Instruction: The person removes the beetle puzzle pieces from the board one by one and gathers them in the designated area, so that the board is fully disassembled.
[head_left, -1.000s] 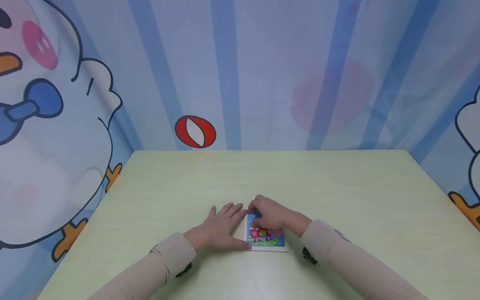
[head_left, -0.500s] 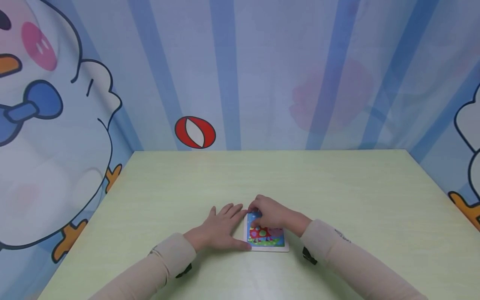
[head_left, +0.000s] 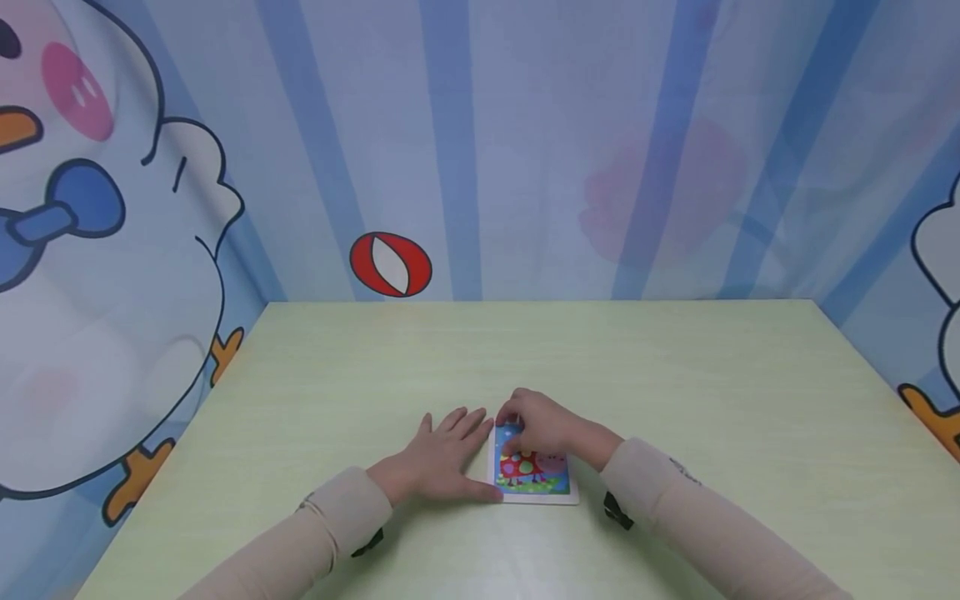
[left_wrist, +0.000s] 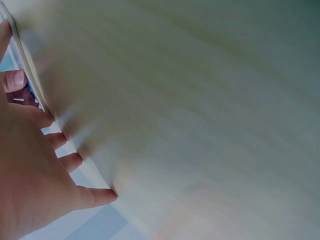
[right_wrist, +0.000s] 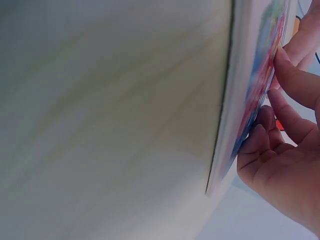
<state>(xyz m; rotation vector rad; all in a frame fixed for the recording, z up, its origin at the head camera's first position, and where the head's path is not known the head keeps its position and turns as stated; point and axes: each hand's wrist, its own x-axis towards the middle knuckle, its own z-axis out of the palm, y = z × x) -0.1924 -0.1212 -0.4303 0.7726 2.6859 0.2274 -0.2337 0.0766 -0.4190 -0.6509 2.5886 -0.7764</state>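
Note:
A small square picture board (head_left: 536,498) with a white rim lies flat on the table, showing a red spotted figure on blue and green. At its left edge my left hand (head_left: 442,462) rests with fingers spread, the thumb at the lower left corner. My right hand (head_left: 543,429) arches over the board's upper part with curled fingers, covering some of the picture. In the right wrist view the thumb and fingertips of my right hand (right_wrist: 285,135) touch the board's face (right_wrist: 262,75); whether a separate piece is between them is hidden. The left wrist view shows my left hand (left_wrist: 35,170) against the tabletop.
The pale green table (head_left: 637,358) extends behind the board and to both sides. A blue striped cloth (head_left: 525,150) with printed cartoon figures and a red and white ball (head_left: 391,264) hangs around it.
Over the last second my right hand has shifted only very slightly at the board, and a little more of the picture shows beneath it. My left hand and the board look unmoved.

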